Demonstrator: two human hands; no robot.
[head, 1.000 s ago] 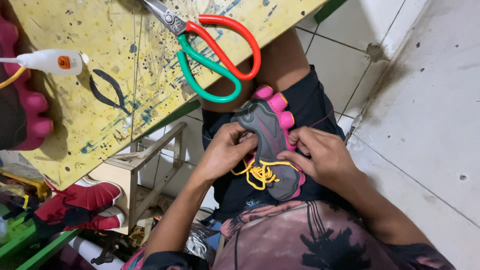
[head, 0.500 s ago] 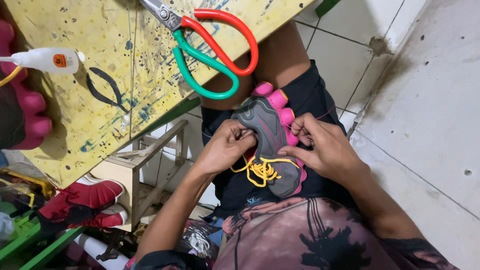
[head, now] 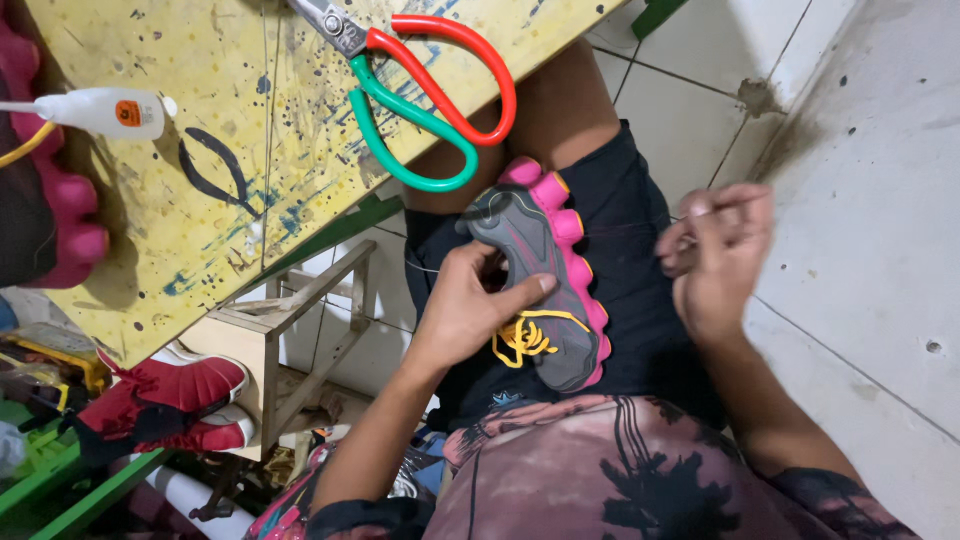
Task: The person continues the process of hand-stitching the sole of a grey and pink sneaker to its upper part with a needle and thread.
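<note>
The left hand lies on the grey shoe in the person's lap, thumb pressed across the upper and fingers closed around its side, so it clamps the shoe against the thigh. The right hand is lifted away to the right, fingertips pinched together; it seems to pull a thin thread or needle, but this is too blurred to tell for sure.

Going from the left: a white glue bottle lies on the yellow table, a rough board full of dark paint spots. Near its edge rest big scissors with smooth red and green loop handles, partly over the lap. Below the table lies a red shoe.

The grey shoe has soft matte fabric, a bumpy pink rubber sole and loose yellow laces.

In my judgement, a strong pull could slip the shoe from under the thumb, because it only rests on the leg. The laces may catch the thread. The scissors could be pushed down by a knee.
</note>
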